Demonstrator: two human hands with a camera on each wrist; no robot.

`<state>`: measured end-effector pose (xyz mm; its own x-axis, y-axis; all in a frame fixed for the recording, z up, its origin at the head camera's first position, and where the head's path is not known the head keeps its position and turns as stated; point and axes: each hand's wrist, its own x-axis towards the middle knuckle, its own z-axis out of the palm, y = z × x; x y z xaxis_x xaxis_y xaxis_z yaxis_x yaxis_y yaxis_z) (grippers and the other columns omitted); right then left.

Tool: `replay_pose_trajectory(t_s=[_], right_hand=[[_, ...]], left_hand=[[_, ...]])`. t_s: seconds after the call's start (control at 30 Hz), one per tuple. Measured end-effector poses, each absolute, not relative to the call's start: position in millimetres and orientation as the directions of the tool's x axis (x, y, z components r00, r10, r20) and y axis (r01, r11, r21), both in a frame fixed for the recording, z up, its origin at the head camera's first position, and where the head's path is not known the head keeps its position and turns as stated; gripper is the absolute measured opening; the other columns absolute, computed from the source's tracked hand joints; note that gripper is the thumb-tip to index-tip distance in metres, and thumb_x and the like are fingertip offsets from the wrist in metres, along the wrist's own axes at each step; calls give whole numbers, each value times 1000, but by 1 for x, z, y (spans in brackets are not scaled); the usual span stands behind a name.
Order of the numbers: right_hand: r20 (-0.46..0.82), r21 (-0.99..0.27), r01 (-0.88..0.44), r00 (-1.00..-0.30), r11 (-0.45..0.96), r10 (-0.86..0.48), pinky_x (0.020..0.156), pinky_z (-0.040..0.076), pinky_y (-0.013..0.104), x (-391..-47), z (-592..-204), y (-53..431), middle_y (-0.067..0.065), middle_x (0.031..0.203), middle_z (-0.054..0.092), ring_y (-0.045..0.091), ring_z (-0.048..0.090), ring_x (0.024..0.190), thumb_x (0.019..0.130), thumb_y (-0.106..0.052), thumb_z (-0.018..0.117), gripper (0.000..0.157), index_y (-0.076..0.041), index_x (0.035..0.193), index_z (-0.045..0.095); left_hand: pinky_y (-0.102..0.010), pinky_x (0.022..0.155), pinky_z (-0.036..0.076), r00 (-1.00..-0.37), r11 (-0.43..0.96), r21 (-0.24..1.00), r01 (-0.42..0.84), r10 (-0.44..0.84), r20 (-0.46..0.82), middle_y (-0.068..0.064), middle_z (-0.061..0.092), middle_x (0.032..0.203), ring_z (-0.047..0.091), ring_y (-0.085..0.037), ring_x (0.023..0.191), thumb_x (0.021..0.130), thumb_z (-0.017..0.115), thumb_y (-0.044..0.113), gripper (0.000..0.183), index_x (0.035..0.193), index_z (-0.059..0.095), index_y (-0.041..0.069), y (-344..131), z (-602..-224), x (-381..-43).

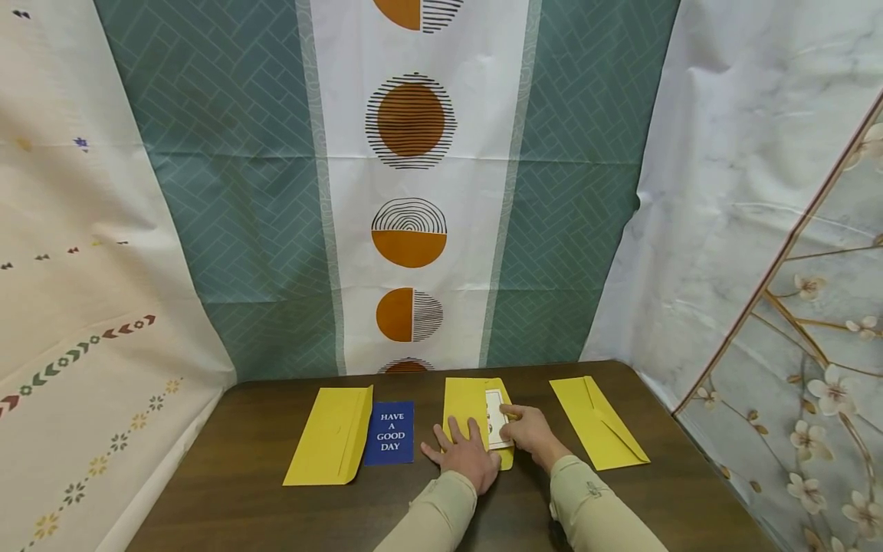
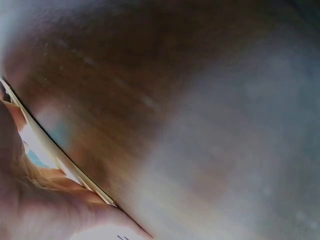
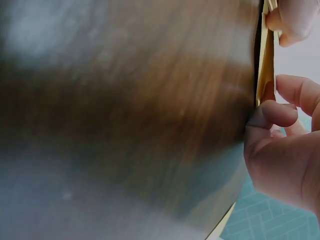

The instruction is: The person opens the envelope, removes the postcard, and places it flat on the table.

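White card (image 1: 494,406), lying flat along the right side of the middle yellow envelope (image 1: 464,399), long sides running away from the person, yellow paper bordering the left edge; whether tucked beneath that paper, impossible to tell. Left hand (image 1: 471,462): fingers spread wide and nearly straight across the lower part of the envelope, thumb near the card's lower end. Right hand (image 1: 530,429): thumb and fingers drawn narrow, pinching the card at its right edge; exact fingertip contact partly hidden. At left, on the dark table (image 1: 234,475), blue card (image 1: 390,452) just beside the left yellow envelope (image 1: 327,437); at right, another yellow envelope (image 1: 596,422).

For good handling, press the envelope down with the spread fingers, but lightly enough not to trap the card through the paper. Hold the card level and square to the envelope's side, guiding from mid-edge rather than from a corner. Watch both corners for snags; on resistance, ease off and realign instead of forcing, to avoid a probable crease.
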<state>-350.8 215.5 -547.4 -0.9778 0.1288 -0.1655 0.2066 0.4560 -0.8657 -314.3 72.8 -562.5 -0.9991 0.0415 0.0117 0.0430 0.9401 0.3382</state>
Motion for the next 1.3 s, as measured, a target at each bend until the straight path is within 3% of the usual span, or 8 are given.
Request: replay_pose_trajectory(t_s=[0.07, 0.17, 0.23, 0.3, 0.57, 0.77, 1.3], right_hand=[[-154, -867, 197, -980, 458, 130, 61, 47, 29, -350, -547, 216, 17, 108, 71, 18, 54, 70, 85, 0, 75, 60, -5, 145, 67], [-111, -854, 138, -990, 502, 82, 83, 60, 37, -347, -547, 216, 20, 132, 73, 30, 70, 106, 89, -8, 83, 54, -3, 142, 69], [-78, -838, 89, -996, 538, 44, 100, 60, 46, -345, -546, 216, 21, 143, 69, 41, 64, 130, 90, -11, 85, 52, -3, 139, 71], [-57, -827, 60, -998, 560, 24, 108, 56, 53, -344, -546, 215, 20, 146, 67, 47, 55, 143, 91, -11, 85, 50, -3, 138, 72], [-34, -714, 42, -999, 699, 26, 110, 51, 63, -344, -541, 218, 19, 146, 68, 45, 60, 138, 93, -20, 84, 49, -11, 139, 73], [-32, -702, 20, -999, 712, -4, 111, 52, 60, -346, -544, 218, 21, 148, 66, 44, 62, 137, 95, -20, 82, 51, -8, 143, 69], [6, -623, 44, -998, 781, 61, 95, 57, 53, -341, -545, 247, 24, 142, 69, 33, 70, 112, 94, -18, 80, 52, -8, 144, 68]], left_hand=[[-87, 115, 23, -999, 941, 335, 41, 42, 4, -27, 40, 168, 31, -60, 155, 95, 69, 51, 74, 156, 51, 13, 72, -562, -314], [-87, 116, 22, -999, 939, 341, 40, 49, -17, -27, 39, 168, 31, -59, 156, 96, 68, 50, 73, 157, 51, 13, 70, -561, -315], [-86, 116, 22, -997, 939, 341, 44, 60, -37, -27, 38, 168, 30, -59, 157, 97, 68, 52, 74, 158, 50, 13, 68, -560, -315], [-85, 117, 23, -996, 943, 328, 56, 78, -54, -26, 37, 169, 29, -57, 158, 97, 66, 57, 77, 160, 48, 15, 66, -560, -316], [-84, 118, 23, -981, 964, 237, 120, 152, -122, -20, 32, 174, 27, -50, 162, 93, 56, 80, 94, 166, 42, 22, 60, -564, -318], [-83, 119, 23, -981, 970, 218, 109, 141, -136, -20, 31, 175, 26, -49, 162, 93, 54, 82, 95, 166, 41, 23, 57, -564, -317], [-83, 120, 21, -992, 962, 260, 86, 107, -68, -27, 30, 173, 27, -49, 162, 91, 60, 80, 98, 165, 43, 18, 55, -571, -311]])
